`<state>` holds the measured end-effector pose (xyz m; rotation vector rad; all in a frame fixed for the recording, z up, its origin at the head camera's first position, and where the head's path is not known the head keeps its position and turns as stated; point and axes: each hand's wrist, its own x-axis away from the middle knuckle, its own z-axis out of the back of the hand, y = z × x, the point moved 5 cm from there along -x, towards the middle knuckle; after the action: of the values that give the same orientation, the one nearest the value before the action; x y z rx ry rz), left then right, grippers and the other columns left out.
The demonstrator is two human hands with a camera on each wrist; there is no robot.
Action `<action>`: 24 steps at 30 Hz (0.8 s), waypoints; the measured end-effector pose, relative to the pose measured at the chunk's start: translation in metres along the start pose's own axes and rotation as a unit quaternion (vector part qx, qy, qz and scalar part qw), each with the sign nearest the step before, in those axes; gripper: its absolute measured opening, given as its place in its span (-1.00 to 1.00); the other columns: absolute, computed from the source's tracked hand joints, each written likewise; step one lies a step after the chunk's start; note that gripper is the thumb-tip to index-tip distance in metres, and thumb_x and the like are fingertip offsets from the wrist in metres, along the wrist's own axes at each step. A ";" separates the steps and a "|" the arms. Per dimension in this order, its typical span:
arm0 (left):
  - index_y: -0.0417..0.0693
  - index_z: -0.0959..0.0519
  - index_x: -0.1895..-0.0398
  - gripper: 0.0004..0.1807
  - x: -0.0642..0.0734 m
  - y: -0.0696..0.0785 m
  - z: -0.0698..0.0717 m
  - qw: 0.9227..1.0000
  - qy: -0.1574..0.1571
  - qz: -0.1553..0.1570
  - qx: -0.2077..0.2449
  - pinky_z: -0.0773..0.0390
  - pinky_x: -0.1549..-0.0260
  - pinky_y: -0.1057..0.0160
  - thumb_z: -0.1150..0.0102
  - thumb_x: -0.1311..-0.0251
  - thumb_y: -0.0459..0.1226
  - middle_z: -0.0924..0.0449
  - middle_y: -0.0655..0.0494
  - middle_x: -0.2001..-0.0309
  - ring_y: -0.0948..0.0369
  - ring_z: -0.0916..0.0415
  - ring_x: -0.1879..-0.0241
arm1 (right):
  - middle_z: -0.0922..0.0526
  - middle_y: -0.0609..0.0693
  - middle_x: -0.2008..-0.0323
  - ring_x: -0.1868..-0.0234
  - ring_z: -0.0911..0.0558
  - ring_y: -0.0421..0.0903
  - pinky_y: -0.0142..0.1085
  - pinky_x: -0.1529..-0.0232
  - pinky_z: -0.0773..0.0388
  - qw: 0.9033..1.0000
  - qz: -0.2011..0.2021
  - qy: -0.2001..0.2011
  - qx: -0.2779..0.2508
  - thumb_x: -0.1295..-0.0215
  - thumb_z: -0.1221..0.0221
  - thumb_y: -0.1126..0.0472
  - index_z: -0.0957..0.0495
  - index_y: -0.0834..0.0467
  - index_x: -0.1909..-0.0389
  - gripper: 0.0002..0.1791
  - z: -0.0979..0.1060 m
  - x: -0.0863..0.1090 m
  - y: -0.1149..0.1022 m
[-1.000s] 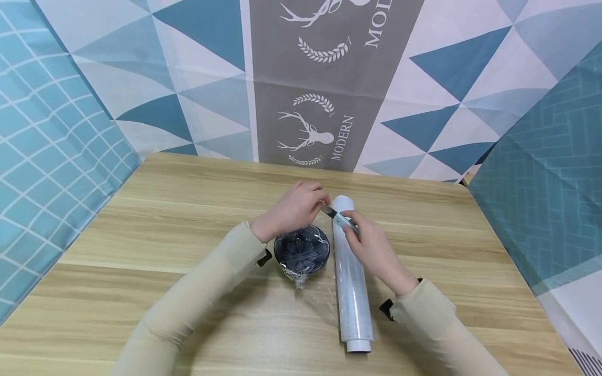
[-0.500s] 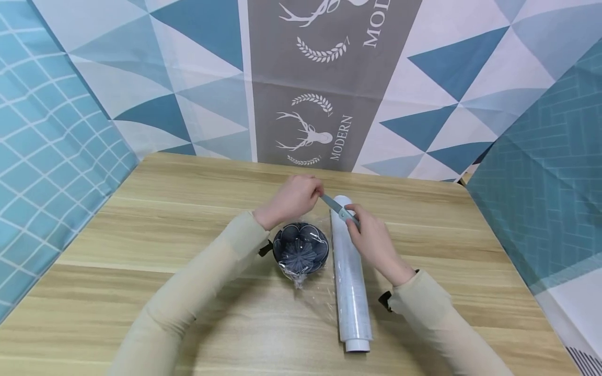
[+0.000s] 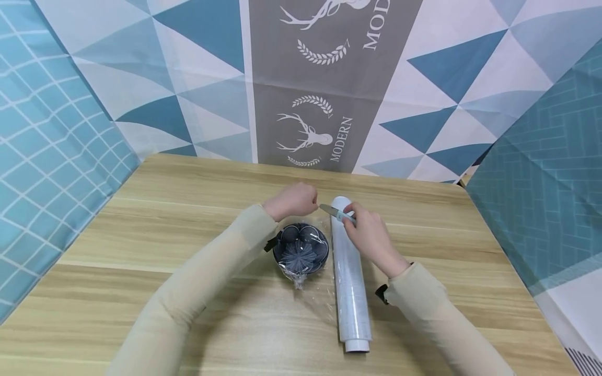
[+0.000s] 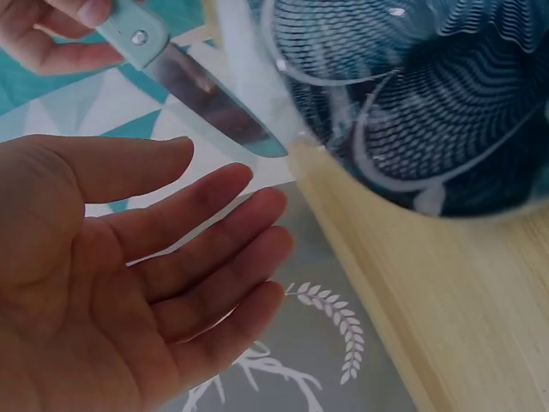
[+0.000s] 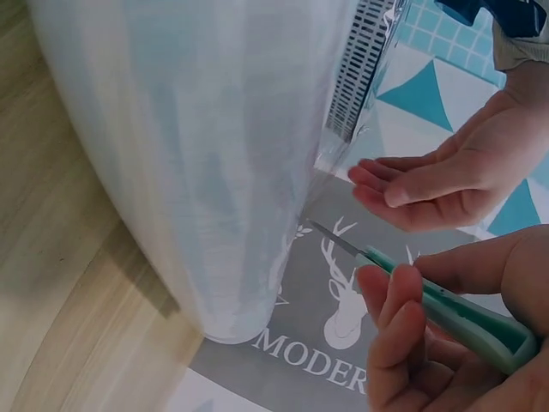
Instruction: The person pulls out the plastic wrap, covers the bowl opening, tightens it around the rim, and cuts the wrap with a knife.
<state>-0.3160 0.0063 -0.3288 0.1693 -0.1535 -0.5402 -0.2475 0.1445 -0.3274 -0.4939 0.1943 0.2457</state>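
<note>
Patterned sheets, printed with blue and white triangles around a grey panel (image 3: 305, 75), stand behind and beside a pale wood-grain desk (image 3: 164, 230). Near the middle of the desk is a round dark-blue bowl with a ribbed, petal-like interior (image 3: 301, 250), covered by clear, glossy plastic film (image 3: 299, 282) that is bunched at the near rim and spreads right towards a long white roll of cling film (image 3: 352, 282). The right hand (image 3: 373, 235) grips a small knife with a pale green handle and a steel blade (image 3: 336, 212) above the roll, its blade directed left and far. The left hand (image 3: 296, 200), beyond the bowl, holds nothing; its fingers are relaxed and slightly bent, apart from the thumb. Whether the blade tip touches film cannot be told. By judgement, the knife is light and rigid, best held by its handle; the film is thin, clinging and easily torn, best taken by a free edge; the roll is firm but smooth, best steadied at its protruding core ends; the bowl is probably hard and breakable, best held around its sides. Legible lettering: "MODERN" (image 3: 342, 139), beside a white stag's head (image 3: 305, 133) on the grey panel.
</note>
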 end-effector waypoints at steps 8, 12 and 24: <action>-0.02 -0.22 0.74 -0.66 -0.012 0.007 -0.016 0.997 -0.071 -0.004 -0.040 -0.43 0.35 0.19 -0.03 -0.14 -0.31 -0.20 0.19 0.66 0.20 -0.22 0.55 | -0.64 0.12 0.44 0.62 -0.49 -0.12 -0.37 0.66 -0.37 1.000 -0.014 -0.018 -0.008 -0.20 -0.05 0.27 -0.48 0.26 0.18 -0.80 -0.005 -0.004 0.002; -0.07 -0.30 0.64 -0.79 -0.015 0.008 -0.022 0.997 -0.078 0.012 -0.014 -0.36 0.44 0.24 -0.03 -0.10 -0.37 -0.25 0.15 0.59 0.20 -0.22 0.53 | -0.63 0.13 0.44 0.63 -0.48 -0.12 -0.37 0.68 -0.36 1.000 -0.020 -0.019 -0.007 -0.20 -0.05 0.29 -0.48 0.27 0.18 -0.80 -0.005 -0.005 0.002; -0.08 -0.27 0.65 -0.76 -0.017 0.002 -0.030 0.995 -0.097 0.029 0.019 -0.27 0.52 0.30 -0.05 -0.09 -0.34 -0.23 0.14 0.61 0.21 -0.21 0.57 | -0.62 0.16 0.43 0.61 -0.49 -0.11 -0.37 0.67 -0.38 0.999 -0.030 -0.034 -0.007 -0.22 -0.06 0.28 -0.47 0.30 0.17 -0.79 -0.008 -0.007 0.002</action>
<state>-0.3233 0.0206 -0.3591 0.1483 -0.3562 -0.4958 -0.2559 0.1405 -0.3333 -0.5029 0.1111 0.2043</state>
